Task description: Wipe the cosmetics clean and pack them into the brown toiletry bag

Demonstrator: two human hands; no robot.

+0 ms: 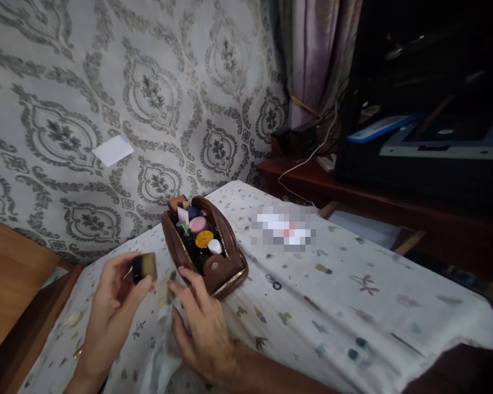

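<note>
My left hand [117, 298] pinches a small dark jar [144, 267] with a yellowish-gold face between thumb and fingers, just left of the bag. A brown leather toiletry bag [238, 268] stands unzipped on the patterned sheet. Packed inside it are a pink round container [198, 225], an amber lid [204, 239], a white cap [215, 246] and a dark blue item [193, 212]. My right hand [203, 328] is beside the bag's near left side, its fingers apart and curved. Near its fingertips is a blurred pale beige item [164, 293], whose kind I cannot make out.
The white printed sheet [296, 306] covers the surface. A pixelated white item [283, 229] lies right of the bag. A cable [304, 169] trails from a reddish-brown desk [296, 180] at the right. A patterned wall [181, 109] rises behind; a wooden panel [16, 279] is at left.
</note>
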